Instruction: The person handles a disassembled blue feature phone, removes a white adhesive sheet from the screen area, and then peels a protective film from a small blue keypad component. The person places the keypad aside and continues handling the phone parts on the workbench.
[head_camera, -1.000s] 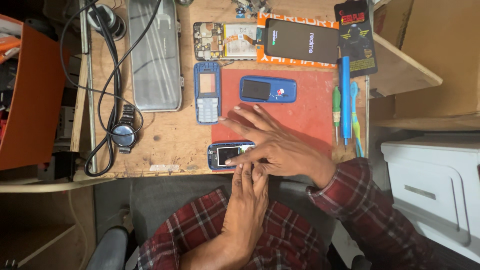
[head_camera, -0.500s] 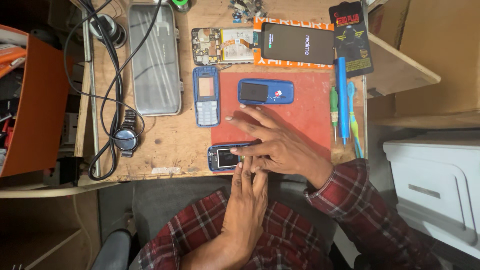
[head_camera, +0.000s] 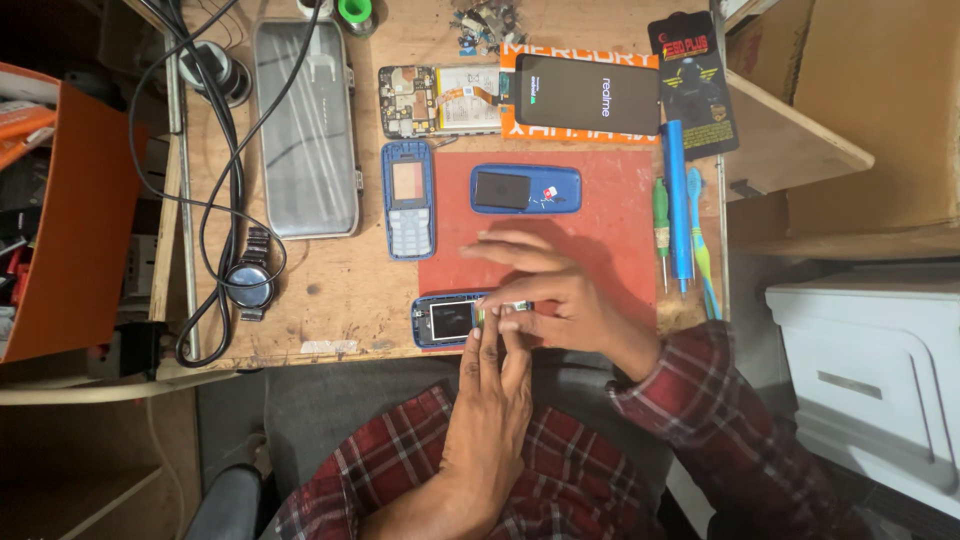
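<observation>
We work seated at a wooden counter (head_camera: 330, 290), both hands down on a small blue phone body (head_camera: 450, 320) that lies at the near edge, partly on the red mat (head_camera: 600, 250). Our left hand (head_camera: 495, 400) comes up from below, its fingers (head_camera: 490, 340) laid straight and together on the body's right end, pressing rather than gripping. Our right hand (head_camera: 550, 295) covers the same end from the right; thumb and forefinger pinch a small part there, other fingers spread loose over the mat. What the part is we cannot tell, it is mostly hidden. Screen of the phone body faces up, uncovered. Step in hand, as we judge it: seating or freeing a small piece on the open phone body. Further back on the mat lies a blue back shell (head_camera: 526, 189); left of the mat a blue keypad front (head_camera: 408, 198). A black smartphone (head_camera: 585, 95) and a bare circuit board (head_camera: 440, 100) sit at the far side, screwdrivers (head_camera: 680, 200) along the right, a wristwatch (head_camera: 250, 285) and black cables (head_camera: 215, 190) at left. The next move looks to call for steady downward hold from the left hand and a fine, light pinch from the right.
</observation>
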